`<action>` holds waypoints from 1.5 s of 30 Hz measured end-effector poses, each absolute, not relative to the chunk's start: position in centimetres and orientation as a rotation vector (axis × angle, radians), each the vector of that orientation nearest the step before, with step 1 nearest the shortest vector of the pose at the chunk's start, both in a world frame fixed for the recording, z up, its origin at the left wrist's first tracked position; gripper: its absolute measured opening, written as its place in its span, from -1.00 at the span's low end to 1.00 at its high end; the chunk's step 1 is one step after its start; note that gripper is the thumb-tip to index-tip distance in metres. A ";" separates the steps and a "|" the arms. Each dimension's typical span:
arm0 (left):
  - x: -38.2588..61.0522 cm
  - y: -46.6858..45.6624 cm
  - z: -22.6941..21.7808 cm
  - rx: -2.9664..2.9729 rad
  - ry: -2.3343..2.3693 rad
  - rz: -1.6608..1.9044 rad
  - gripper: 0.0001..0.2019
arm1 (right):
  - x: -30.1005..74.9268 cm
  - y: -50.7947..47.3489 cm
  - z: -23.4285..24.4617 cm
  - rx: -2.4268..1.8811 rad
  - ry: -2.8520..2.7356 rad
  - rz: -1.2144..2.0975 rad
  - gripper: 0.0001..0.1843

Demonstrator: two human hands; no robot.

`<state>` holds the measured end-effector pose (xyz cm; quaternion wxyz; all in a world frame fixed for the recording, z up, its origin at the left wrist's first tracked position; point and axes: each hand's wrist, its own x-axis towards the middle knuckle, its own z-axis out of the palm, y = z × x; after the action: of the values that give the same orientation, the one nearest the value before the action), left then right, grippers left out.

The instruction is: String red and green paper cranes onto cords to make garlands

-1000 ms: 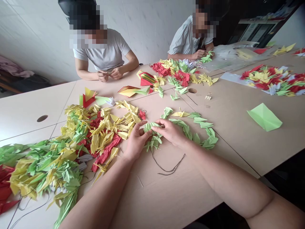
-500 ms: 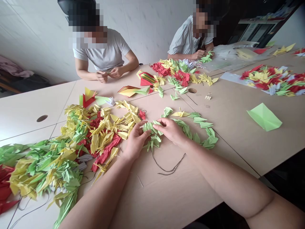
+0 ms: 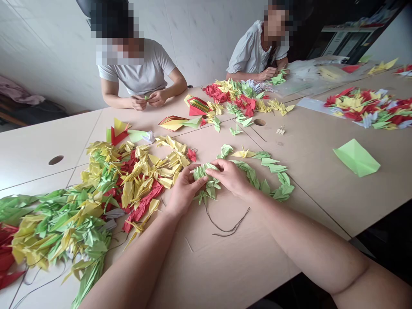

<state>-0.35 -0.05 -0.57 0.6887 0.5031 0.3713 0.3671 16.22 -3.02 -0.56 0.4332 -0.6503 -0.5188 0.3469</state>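
Between my two hands is a string of green origami cranes (image 3: 210, 189), its folded pieces packed close together. My left hand (image 3: 186, 186) is closed round the near end of it, thumb on top. With thumb and fingers pinched, my right hand (image 3: 230, 176) grips the same string from the other side. More green pieces (image 3: 283, 184) of it curve over the table to the right of my right hand. A dark thread (image 3: 222, 229) trails from the bunch toward me. Just beyond my hands lies a yellow crane (image 3: 243, 153).
At left spreads a big heap of yellow, green and red cranes (image 3: 93, 197). A green folded sheet (image 3: 356, 158) and a binder clip (image 3: 281, 129) lie at right. Two people sit across the table (image 3: 257, 266), small paper pieces in their hands. Another colourful pile (image 3: 370, 107) lies far right.
My left thumb has shifted slightly right along the green crane string. Both hands keep their hold, and the rest of the table looks the same.
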 end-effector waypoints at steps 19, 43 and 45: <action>0.0 -0.1 -0.2 0.981 0.886 0.915 -0.48 | 16.4 -2.7 -0.9 -1.545 -1.244 0.890 -0.59; 0.0 -0.1 -0.4 0.963 0.891 0.940 -0.49 | 16.5 -2.5 -0.5 -1.295 -1.234 0.845 -0.75; 0.0 -0.1 -0.5 0.982 0.863 0.938 -0.52 | 16.3 -2.7 -0.2 -1.321 -1.273 0.849 -0.75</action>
<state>-0.04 -0.07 -0.54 0.6933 0.4397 0.3866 0.4202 16.30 -2.72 -0.17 0.5312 -0.5538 -0.5334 0.3559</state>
